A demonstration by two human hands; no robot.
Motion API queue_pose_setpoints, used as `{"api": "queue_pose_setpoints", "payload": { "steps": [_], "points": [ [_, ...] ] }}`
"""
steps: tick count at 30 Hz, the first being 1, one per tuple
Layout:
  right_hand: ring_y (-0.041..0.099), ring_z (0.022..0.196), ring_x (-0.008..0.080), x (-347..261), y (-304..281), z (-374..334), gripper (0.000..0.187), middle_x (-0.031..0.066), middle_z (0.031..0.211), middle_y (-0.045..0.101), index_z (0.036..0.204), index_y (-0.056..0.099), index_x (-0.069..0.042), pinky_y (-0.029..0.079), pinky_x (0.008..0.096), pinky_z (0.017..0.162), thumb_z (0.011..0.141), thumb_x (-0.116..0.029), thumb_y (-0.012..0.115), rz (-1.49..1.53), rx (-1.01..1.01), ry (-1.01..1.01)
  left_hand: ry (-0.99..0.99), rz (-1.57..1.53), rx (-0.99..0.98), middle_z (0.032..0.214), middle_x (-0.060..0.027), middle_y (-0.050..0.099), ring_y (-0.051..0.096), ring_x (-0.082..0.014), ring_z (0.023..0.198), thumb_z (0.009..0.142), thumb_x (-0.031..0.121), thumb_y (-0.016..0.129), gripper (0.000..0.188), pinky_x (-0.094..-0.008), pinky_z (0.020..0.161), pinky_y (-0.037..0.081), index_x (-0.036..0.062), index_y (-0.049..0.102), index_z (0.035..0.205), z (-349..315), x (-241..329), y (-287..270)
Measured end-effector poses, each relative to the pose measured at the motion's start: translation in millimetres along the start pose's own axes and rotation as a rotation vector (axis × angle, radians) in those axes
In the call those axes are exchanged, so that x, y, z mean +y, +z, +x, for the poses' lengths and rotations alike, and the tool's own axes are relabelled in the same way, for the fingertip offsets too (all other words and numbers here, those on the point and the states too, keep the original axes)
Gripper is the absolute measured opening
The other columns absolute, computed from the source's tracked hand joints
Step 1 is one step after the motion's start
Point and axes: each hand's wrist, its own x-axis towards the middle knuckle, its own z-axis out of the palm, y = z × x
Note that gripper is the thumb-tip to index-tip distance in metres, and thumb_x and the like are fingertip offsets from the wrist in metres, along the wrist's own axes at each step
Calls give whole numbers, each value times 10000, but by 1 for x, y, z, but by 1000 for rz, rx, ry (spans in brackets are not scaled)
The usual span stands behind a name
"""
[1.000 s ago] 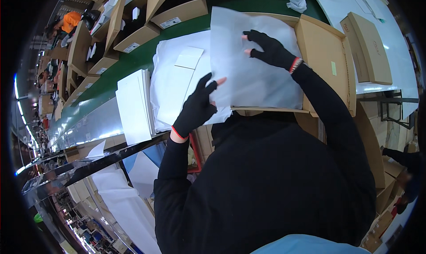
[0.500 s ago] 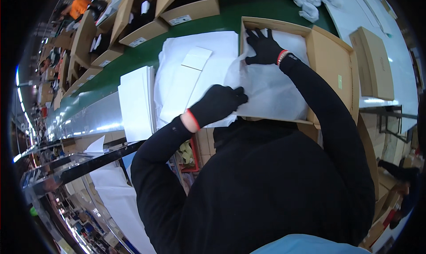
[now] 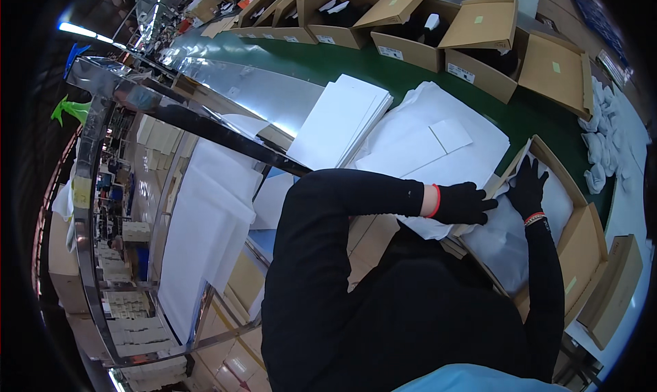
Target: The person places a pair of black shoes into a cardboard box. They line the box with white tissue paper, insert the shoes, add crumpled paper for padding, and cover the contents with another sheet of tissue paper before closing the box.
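Observation:
A cardboard box (image 3: 565,160) with its lid folded back lies on the right of the bench, lined with white tissue paper (image 3: 496,245) that covers whatever is inside. My right hand (image 3: 528,188), in a black glove, presses on the tissue near the far end with fingers spread. Over the box's left edge is my left hand (image 3: 465,204), also gloved in black, its fingers partly bent and slightly apart; nothing shows in its grasp. Left of the box lies a stack of white tissue sheets (image 3: 404,135), with a small folded white card (image 3: 450,136) on top.
Several open cardboard boxes (image 3: 410,49) with dark contents line the far side of the green bench (image 3: 287,60). White wadded paper bundles (image 3: 597,162) sit at right, near a closed box (image 3: 610,289). White sheets (image 3: 339,121) are piled left; a metal frame (image 3: 198,115) stands beside me.
The view has swung left, so the box appears lower and farther right. My right hand stays on the tissue; my left hand's fingers have loosened from a pinch at the box's left edge.

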Motion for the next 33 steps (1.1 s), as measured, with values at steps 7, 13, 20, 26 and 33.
{"api": "queue_pose_setpoints", "payload": {
  "steps": [7,13,20,26,33],
  "points": [
    [200,1421,376,5,11,-6,762,163,1535,251,1436,354,-29,172,690,1060,844,-453,578,-20,-66,-9,91,-139,115,934,-87,609,621,-270,848,832,145,553,138,-416,819,485,119,660,917,21,8,10],
    [153,1440,368,24,53,-9,1052,221,1565,102,1492,119,20,125,586,1129,650,-219,702,447,336,-19,112,80,-62,708,-20,589,608,-240,737,730,186,594,64,-616,1041,295,209,591,670,37,10,83],
    [295,1384,371,11,45,-9,695,226,1470,341,1422,325,30,166,562,1129,807,-194,558,186,275,-114,-43,157,-223,706,-146,611,575,-424,1104,804,232,571,170,-689,1101,111,88,652,765,27,41,45],
    [272,1357,445,6,11,-3,619,264,1394,401,1201,590,-73,125,675,1081,743,-487,633,101,250,-23,-180,-90,-320,738,-152,626,581,-347,860,760,564,645,538,-591,1091,229,28,686,751,28,56,21],
    [423,1292,322,151,65,-74,644,169,1394,472,1396,423,-44,288,434,1085,880,-362,638,131,714,57,-398,-453,356,1111,-162,591,575,-328,998,870,280,637,429,-398,907,445,42,557,1218,19,43,-24]
  ]
}}
